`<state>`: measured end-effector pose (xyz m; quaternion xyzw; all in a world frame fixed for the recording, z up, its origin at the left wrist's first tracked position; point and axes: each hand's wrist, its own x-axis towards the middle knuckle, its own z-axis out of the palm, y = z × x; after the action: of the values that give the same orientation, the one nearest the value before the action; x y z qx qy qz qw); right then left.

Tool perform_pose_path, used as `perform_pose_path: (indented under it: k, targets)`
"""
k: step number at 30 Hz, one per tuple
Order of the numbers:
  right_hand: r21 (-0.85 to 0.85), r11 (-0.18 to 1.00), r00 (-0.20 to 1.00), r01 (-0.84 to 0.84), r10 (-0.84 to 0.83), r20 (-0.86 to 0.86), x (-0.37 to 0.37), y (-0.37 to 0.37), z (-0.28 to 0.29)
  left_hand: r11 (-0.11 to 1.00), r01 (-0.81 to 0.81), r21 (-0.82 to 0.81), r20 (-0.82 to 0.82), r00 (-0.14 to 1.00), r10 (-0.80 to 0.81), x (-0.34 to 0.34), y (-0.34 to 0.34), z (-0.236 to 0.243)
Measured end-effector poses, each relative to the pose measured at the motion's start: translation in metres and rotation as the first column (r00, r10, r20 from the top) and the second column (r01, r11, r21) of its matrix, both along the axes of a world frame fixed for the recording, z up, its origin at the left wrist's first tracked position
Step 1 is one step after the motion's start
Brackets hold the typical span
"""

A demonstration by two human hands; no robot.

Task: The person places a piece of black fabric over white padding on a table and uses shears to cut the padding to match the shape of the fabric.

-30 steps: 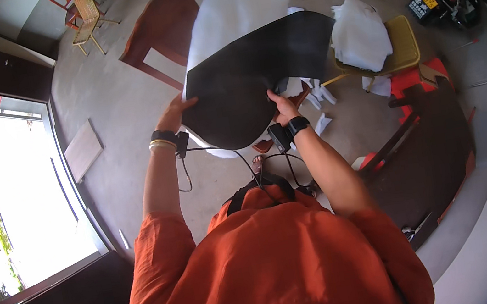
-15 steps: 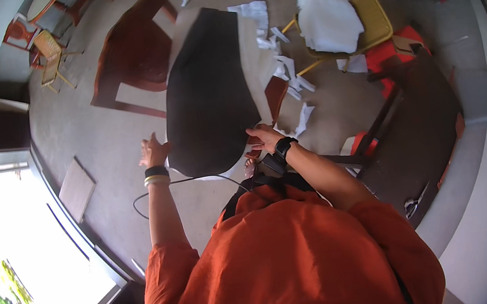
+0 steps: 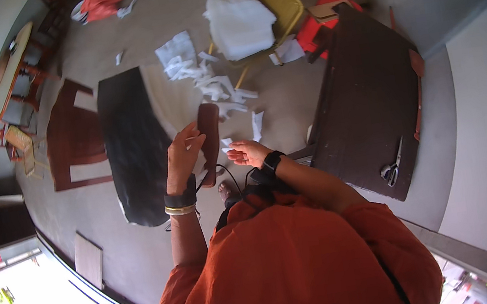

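Observation:
My left hand (image 3: 183, 155) is raised over the right side of a wooden chair, fingers bent and apart, with nothing visible in it. A curved brown wooden chair arm (image 3: 210, 135) shows just beyond its fingers. My right hand (image 3: 248, 153) hovers to the right of that arm, palm turned up and fingers loosely spread, holding nothing I can see. A black cloth (image 3: 135, 143) lies across the chair, left of my left hand. Beside it, a cream-white cloth (image 3: 174, 99) is partly hidden by my left hand. The chair's dark brown back (image 3: 77, 140) stands at the left.
White cut strips (image 3: 217, 86) litter the floor ahead. A stack of white cloth (image 3: 241, 23) rests on a yellow folding chair (image 3: 280, 3). On the right, a dark brown table (image 3: 363, 101) carries scissors (image 3: 391, 170). A thin black cable (image 3: 231, 173) runs near my right hand.
Both hands have come away from the near edges of the black cloth. My left hand has crossed rightward over the chair. The view has shifted right, showing the scissors fully.

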<state>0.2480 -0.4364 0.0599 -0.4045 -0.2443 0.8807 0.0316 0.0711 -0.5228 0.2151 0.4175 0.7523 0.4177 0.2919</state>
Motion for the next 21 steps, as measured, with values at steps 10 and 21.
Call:
perform_pose_path:
  k: [10, 21]
  targets:
    - [0.051, 0.786, 0.787, 0.616, -0.614, -0.05, 0.177, 0.063, -0.021, 0.887, 0.454, -0.087, 0.125, 0.888, -0.442, 0.085, 0.16, -0.073]
    - [0.022, 0.607, 0.601, 0.795, -0.791, 0.109, 0.222, 0.087, -0.012, 0.913, 0.185, -0.364, 0.145, 0.979, -0.14, 0.008, 0.324, -0.311]
